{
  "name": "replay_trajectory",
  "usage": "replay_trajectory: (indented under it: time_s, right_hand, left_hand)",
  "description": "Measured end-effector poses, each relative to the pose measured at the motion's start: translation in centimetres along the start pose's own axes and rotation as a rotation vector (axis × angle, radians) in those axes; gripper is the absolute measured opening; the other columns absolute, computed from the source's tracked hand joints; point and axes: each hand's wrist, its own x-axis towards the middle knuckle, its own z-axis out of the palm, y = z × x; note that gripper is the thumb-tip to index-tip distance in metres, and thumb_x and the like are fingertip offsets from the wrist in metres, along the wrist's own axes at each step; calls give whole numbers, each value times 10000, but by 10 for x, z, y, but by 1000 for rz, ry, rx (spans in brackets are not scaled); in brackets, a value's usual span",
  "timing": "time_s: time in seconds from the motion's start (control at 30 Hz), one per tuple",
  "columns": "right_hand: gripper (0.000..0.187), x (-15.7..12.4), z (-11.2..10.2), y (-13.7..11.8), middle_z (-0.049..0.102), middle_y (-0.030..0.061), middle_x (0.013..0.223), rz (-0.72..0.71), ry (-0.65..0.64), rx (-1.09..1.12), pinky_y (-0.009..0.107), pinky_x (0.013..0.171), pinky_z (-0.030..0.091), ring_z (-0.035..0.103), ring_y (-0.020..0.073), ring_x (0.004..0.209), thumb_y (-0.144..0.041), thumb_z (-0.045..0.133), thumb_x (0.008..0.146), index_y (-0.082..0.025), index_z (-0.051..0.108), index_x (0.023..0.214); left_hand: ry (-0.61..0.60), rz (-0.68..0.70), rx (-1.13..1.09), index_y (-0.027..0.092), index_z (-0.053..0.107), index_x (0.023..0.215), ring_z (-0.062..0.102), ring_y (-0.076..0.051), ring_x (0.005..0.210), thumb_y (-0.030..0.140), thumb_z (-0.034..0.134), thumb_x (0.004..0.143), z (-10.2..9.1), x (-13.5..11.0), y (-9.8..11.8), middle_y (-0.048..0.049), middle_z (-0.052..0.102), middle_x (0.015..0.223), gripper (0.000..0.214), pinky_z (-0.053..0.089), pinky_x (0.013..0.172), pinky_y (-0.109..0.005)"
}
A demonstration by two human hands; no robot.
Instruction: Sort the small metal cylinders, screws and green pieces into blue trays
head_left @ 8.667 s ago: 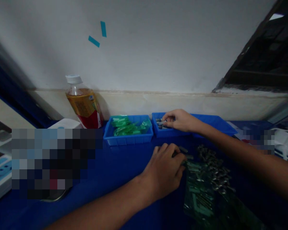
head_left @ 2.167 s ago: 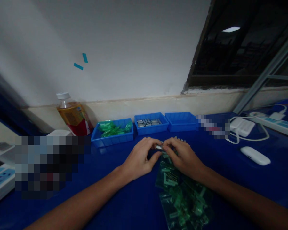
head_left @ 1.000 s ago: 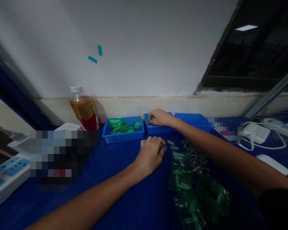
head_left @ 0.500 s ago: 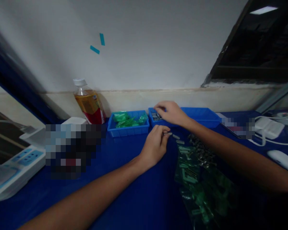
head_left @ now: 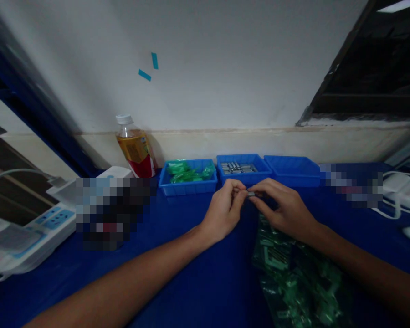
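My left hand (head_left: pixel 223 210) and my right hand (head_left: pixel 285 207) meet over the blue table, fingertips pinched together. Between them is a small silvery metal cylinder (head_left: pixel 251 194), gripped by the fingers of both hands. Just behind stands a blue tray (head_left: pixel 246 178) with several short metal cylinders (head_left: pixel 237 168) lying in it. Under and in front of my right hand lie clear plastic bags (head_left: pixel 294 287) with greenish contents. My right hand and forearm hide much of the table beneath them.
Along the wall, a blue tray (head_left: pixel 189 188) of green plastic packets stands at left, another blue tray (head_left: pixel 294 175) at right. A drink bottle (head_left: pixel 136 150), a power strip (head_left: pixel 37 237) and a blurred-out dark object are at left; white chargers and cables (head_left: pixel 401 189) lie at right.
My right hand has come down from the middle tray to meet my left hand at the metal cylinder. The view has shifted slightly, and the middle tray's contents now show.
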Motion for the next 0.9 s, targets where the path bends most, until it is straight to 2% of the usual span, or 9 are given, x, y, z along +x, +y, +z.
replay_trajectory:
  time_s: [0.1, 0.17, 0.3, 0.43, 0.53, 0.67, 0.73, 0.8, 0.9]
  right_hand:
    - [116, 0, -1, 0, 616, 55, 792, 72, -16, 17, 287, 661, 457, 577, 159, 739, -213, 508, 879, -162, 612, 879]
    - [131, 0, -1, 0, 607, 50, 782, 87, -33, 24, 285, 654, 456, 574, 155, 728, -218, 490, 890, -167, 610, 874]
    - [191, -3, 2, -1, 585, 62, 856, 29, 6, -27, 290, 666, 460, 561, 161, 762, -221, 554, 850, -148, 556, 1026]
    - [122, 0, 0, -2, 595, 60, 859, -62, -36, -49, 288, 700, 459, 560, 164, 804, -168, 509, 862, -163, 555, 975]
    - [119, 16, -10, 8, 597, 60, 835, -58, -66, -96, 289, 688, 454, 563, 167, 787, -177, 485, 868, -167, 584, 934]
    - [131, 55, -18, 37, 593, 66, 814, 57, -31, -209, 281, 655, 441, 560, 163, 715, -224, 556, 815, -156, 657, 863]
    - [131, 76, -13, 52, 611, 58, 765, 152, -121, -231, 262, 631, 429, 559, 151, 668, -208, 577, 785, -141, 683, 822]
    - [133, 93, -3, 63, 631, 45, 706, 235, -264, -237, 241, 599, 406, 557, 139, 630, -179, 577, 767, -127, 694, 801]
    - [147, 109, 15, 66, 648, 30, 660, 299, -431, -208, 219, 544, 367, 546, 121, 588, -166, 580, 755, -119, 703, 818]
  left_hand:
    - [-36, 16, -2, 169, 488, 1035, 530, -116, 704, 243, 483, 893, 0, -1, -1, -5, 552, 809, 160, 425, 625, -227]
    - [-37, 18, 13, 163, 507, 1029, 525, -116, 695, 236, 500, 883, 0, -1, -1, -2, 548, 790, 163, 424, 628, -228]
    - [6, -11, 70, 158, 540, 950, 518, -115, 684, 287, 482, 902, -1, 0, 0, -3, 564, 784, 149, 407, 623, -232]
    - [-8, -37, 142, 157, 556, 866, 487, -108, 622, 339, 445, 919, -1, 2, 1, 14, 537, 705, 219, 380, 580, -232]
    - [-43, -37, 245, 158, 574, 891, 525, -137, 721, 346, 468, 904, 0, 3, -1, -10, 568, 781, 216, 417, 660, -260]
    - [-176, 76, 503, 193, 589, 1036, 501, -221, 981, 361, 627, 795, 2, -1, -2, -56, 564, 1028, 296, 412, 835, -359]
    - [-253, 99, 603, 219, 598, 1039, 485, -239, 1001, 346, 629, 794, 2, -3, -2, -53, 560, 1060, 278, 399, 834, -386]
    - [-306, 89, 665, 229, 611, 999, 493, -235, 971, 278, 584, 826, 3, -4, -1, -40, 580, 1019, 182, 389, 808, -389]
    - [-328, 74, 691, 223, 616, 961, 508, -231, 939, 244, 520, 865, 3, -4, -1, -33, 601, 960, 138, 380, 789, -391]
